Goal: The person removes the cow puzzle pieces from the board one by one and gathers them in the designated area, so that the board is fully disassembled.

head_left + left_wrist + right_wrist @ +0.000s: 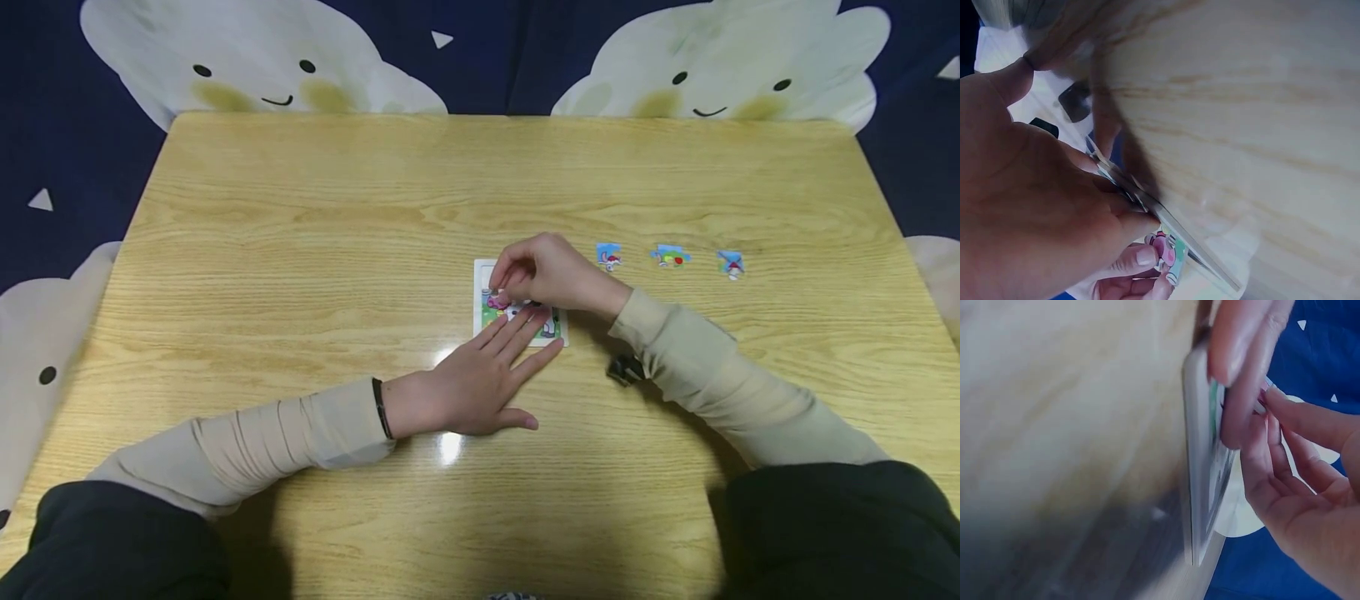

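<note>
A small jigsaw puzzle board (486,268) with a white border lies on the table, partly hidden by both hands. My left hand (491,379) lies over its near side, palm down, fingers straight and resting on the picture, thumb held out to the side. Above the board's far part, my right hand (551,271) pinches a puzzle piece (1167,249) with pink and green on it between thumb and fingers. In the right wrist view, the right hand (1316,481) is close beside the left fingers (1241,369), with the board's edge (1194,462) beneath them.
Three loose puzzle pieces lie in a row right of the board: one near the right wrist (608,256), a middle piece (670,256) and a far-right piece (731,263). A small black device (625,369) shows by the right sleeve. A cloud-patterned cloth (495,50) borders the wooden table (300,208).
</note>
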`<state>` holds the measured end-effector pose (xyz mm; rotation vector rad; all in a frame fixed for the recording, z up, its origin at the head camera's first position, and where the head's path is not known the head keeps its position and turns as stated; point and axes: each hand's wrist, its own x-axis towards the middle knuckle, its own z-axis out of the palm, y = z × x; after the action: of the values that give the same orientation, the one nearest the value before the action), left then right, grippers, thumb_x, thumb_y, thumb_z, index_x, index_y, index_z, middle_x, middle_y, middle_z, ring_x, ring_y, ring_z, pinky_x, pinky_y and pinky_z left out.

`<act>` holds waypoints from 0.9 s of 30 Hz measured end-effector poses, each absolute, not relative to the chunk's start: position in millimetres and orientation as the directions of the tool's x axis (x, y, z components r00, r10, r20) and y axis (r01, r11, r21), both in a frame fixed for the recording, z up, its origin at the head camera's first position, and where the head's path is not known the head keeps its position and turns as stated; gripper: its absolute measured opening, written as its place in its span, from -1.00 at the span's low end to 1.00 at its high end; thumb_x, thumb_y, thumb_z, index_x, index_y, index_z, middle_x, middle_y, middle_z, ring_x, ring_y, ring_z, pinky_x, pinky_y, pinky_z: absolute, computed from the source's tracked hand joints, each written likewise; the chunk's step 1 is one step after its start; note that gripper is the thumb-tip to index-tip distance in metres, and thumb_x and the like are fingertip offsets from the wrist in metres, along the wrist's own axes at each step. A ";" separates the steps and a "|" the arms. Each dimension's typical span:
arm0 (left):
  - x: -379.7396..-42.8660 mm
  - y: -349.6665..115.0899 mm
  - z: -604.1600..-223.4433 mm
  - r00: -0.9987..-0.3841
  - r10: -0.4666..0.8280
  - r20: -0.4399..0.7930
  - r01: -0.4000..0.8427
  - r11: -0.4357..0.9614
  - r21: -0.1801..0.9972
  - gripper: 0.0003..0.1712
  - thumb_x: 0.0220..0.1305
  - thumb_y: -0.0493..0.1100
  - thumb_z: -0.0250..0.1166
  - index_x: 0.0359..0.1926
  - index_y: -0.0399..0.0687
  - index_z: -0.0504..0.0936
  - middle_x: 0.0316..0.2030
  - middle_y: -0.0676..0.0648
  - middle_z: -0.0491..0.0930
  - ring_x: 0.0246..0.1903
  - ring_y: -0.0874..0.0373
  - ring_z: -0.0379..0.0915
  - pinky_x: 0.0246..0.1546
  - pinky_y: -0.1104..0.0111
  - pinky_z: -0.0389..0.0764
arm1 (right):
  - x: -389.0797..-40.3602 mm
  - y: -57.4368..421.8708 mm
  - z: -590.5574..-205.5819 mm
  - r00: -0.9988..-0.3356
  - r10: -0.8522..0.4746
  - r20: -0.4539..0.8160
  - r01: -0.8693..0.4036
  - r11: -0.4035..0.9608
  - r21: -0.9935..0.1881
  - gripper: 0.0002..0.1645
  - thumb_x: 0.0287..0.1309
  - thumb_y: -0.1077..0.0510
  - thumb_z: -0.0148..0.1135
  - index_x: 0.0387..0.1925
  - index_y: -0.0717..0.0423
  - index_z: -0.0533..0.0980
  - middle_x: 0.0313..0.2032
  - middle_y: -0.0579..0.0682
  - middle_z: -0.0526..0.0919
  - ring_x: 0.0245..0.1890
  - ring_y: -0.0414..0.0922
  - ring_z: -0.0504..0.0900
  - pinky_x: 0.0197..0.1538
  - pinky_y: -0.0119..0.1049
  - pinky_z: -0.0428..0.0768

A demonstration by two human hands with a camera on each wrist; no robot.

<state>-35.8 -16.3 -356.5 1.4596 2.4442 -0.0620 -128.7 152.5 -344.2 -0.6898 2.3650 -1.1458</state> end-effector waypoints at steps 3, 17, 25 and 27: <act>-35.9 -16.1 -356.6 -0.445 0.852 -0.277 0.864 0.490 0.117 0.02 0.38 0.41 -0.08 0.56 -0.11 -0.18 0.51 -0.35 -0.33 0.49 -0.16 -0.44 0.45 0.10 -0.23 | -126.8 151.2 -346.0 -0.786 -0.600 -0.147 -0.247 0.523 -0.816 -0.89 0.10 0.43 0.31 -0.36 0.22 0.65 -0.49 0.00 0.69 -0.46 -0.13 0.65 -0.37 -0.41 0.55; -35.5 -15.6 -358.4 -0.446 0.857 -0.259 0.871 0.482 0.096 0.01 0.38 0.43 -0.10 0.56 -0.09 -0.15 0.51 -0.34 -0.32 0.50 -0.16 -0.46 0.45 0.10 -0.20 | -127.8 158.4 -340.0 -0.806 -0.581 -0.111 -0.290 0.551 -0.782 -0.92 0.07 0.29 0.45 -0.40 0.15 0.65 -0.48 -0.05 0.70 -0.45 -0.14 0.67 -0.34 -0.39 0.58; -36.1 -15.7 -358.7 -0.447 0.860 -0.247 0.869 0.483 0.109 0.02 0.37 0.43 -0.08 0.56 -0.08 -0.14 0.51 -0.33 -0.31 0.50 -0.16 -0.45 0.44 0.08 -0.17 | -134.4 196.7 -328.8 -0.877 -0.475 -0.077 -0.276 0.628 -0.728 -0.89 0.02 0.28 0.49 -0.40 0.17 0.67 -0.48 -0.02 0.70 -0.48 -0.18 0.63 -0.39 -0.48 0.51; -36.3 -15.8 -358.8 -0.448 0.860 -0.244 0.869 0.483 0.107 0.02 0.37 0.43 -0.08 0.56 -0.09 -0.14 0.51 -0.33 -0.31 0.50 -0.16 -0.45 0.44 0.08 -0.17 | -134.9 208.5 -329.3 -0.893 -0.444 -0.075 -0.261 0.647 -0.716 -0.88 0.01 0.26 0.50 -0.41 0.17 0.67 -0.49 -0.02 0.69 -0.51 -0.19 0.60 -0.42 -0.49 0.49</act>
<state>-36.3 -15.8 -358.8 1.4741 2.4669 -0.0494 -134.9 208.5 -329.3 -0.5717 2.6234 -1.0840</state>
